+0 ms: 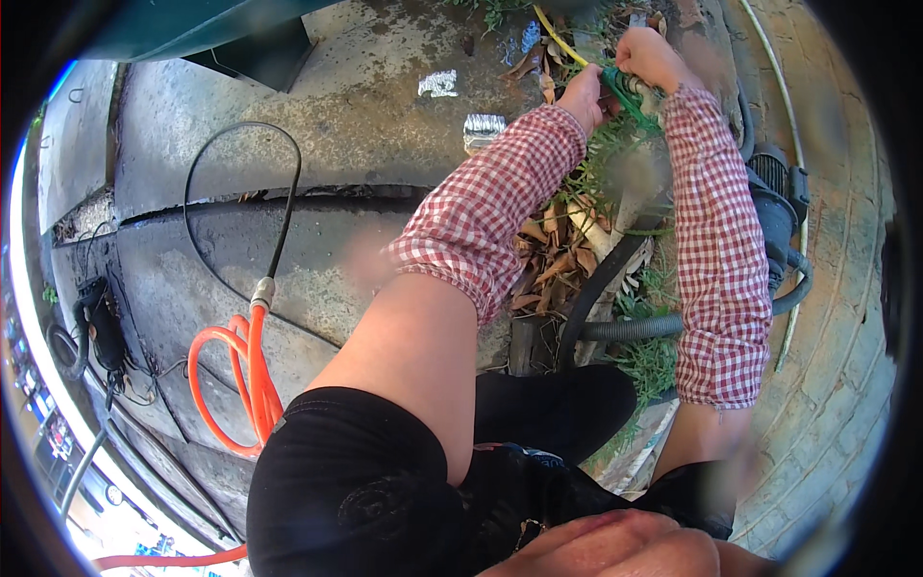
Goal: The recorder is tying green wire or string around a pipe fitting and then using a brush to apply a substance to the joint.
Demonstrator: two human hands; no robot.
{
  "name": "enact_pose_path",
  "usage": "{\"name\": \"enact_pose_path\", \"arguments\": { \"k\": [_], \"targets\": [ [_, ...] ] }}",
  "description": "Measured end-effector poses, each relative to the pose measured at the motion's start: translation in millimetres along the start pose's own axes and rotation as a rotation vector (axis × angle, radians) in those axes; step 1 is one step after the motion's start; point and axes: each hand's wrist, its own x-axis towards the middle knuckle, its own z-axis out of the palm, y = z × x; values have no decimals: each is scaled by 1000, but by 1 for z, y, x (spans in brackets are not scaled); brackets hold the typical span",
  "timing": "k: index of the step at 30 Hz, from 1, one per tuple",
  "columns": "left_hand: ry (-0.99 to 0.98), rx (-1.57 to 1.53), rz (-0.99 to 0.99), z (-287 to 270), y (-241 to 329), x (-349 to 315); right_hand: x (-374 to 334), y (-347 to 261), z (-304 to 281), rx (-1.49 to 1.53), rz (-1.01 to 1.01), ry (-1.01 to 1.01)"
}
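Observation:
Both my hands are together at the upper right, over a plant-filled strip beside the wall. A thin yellow hose [560, 37] runs down from the top edge into the fingers of my left hand [580, 98], which is closed around it. Green cord-like material [630, 98] lies bunched between my hands, beside a pale lump whose kind I cannot make out. My right hand [654, 60] is curled shut just above the green material. Its fingertips are turned away, so what they pinch is hidden. Red-and-white checked sleeves cover both forearms.
Crumpled foil [437, 84] and a foil-covered block [483, 131] lie on the concrete slab. An orange hose [258, 385] joined to a black hose coils at left. On the right stands a motor pump [772, 207] with a grey corrugated hose [630, 329]. A brick wall [836, 288] borders the strip.

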Motion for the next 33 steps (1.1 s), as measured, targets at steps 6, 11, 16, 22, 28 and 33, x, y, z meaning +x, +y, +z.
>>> {"name": "enact_pose_path", "arguments": {
  "k": [6, 11, 16, 22, 28, 33],
  "targets": [
    [-18, 72, 2, -12, 11, 5, -5, -46, -15, -350, -273, -41],
    [-38, 107, -13, 0, 1, -3, -15, -25, -14, -413, -246, 1],
    [37, 71, 19, -4, 7, -6, -14, -38, -11, -304, -280, 12],
    [-49, 104, -30, 28, -20, -11, -1, 71, 2, -366, -312, 20],
    [-16, 55, 16, -14, 14, -6, -2, -77, -42, -159, 254, -466],
    [-158, 223, 21, 12, -5, -11, 0, 61, -3, 310, 114, -168]
  ]
}}
